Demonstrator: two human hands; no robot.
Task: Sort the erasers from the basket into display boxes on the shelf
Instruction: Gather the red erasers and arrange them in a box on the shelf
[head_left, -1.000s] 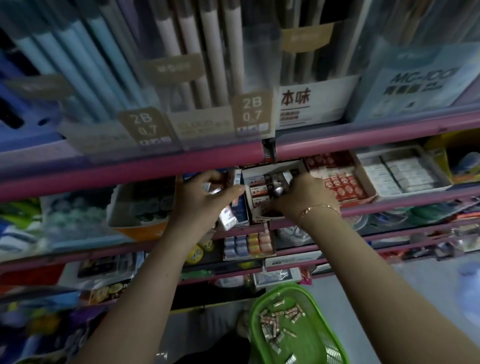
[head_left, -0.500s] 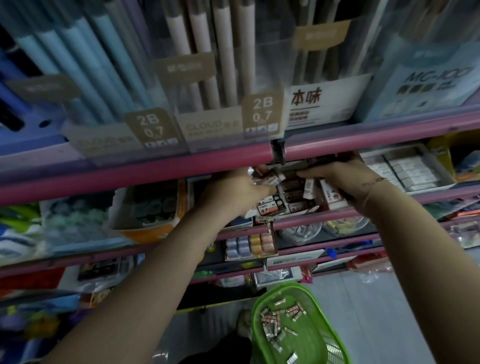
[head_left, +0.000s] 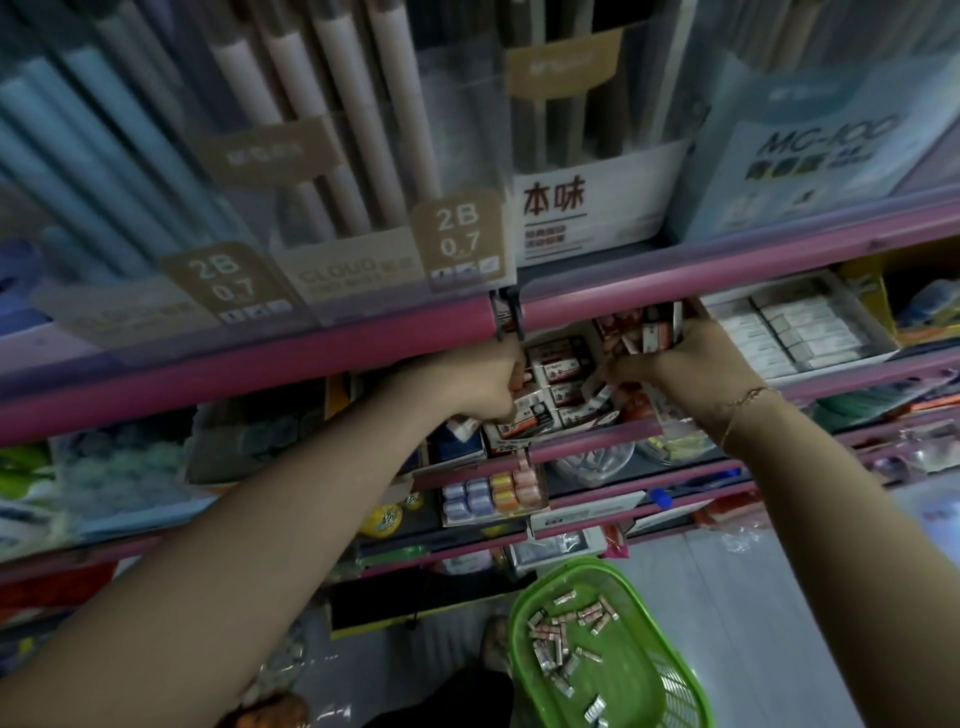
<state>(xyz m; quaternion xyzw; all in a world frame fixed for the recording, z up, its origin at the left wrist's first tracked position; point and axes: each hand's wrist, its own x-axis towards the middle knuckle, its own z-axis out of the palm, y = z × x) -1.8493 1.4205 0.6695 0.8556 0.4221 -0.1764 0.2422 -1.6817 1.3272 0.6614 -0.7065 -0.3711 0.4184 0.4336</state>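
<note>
Since half a second ago my right hand (head_left: 685, 371) has drawn back toward 3 o'clock, fingers curled on small erasers (head_left: 655, 332) at the display box's (head_left: 558, 387) far corner. My left hand (head_left: 480, 382) has stayed at the box's 9 o'clock side, curled; whether it holds anything I cannot tell. The pink shelf rail (head_left: 322, 358) hides the box's far edge. At 6 o'clock, the green basket (head_left: 631, 691) holds loose erasers (head_left: 558, 647).

Clear plastic cases of white and pale-blue pencils (head_left: 332, 119) with tan 2B 0.7 labels (head_left: 458, 236) stood on the top tier. A tray of pastel purple, orange and pink blocks (head_left: 492, 493) sat lower, above the grey tiled floor (head_left: 779, 623).
</note>
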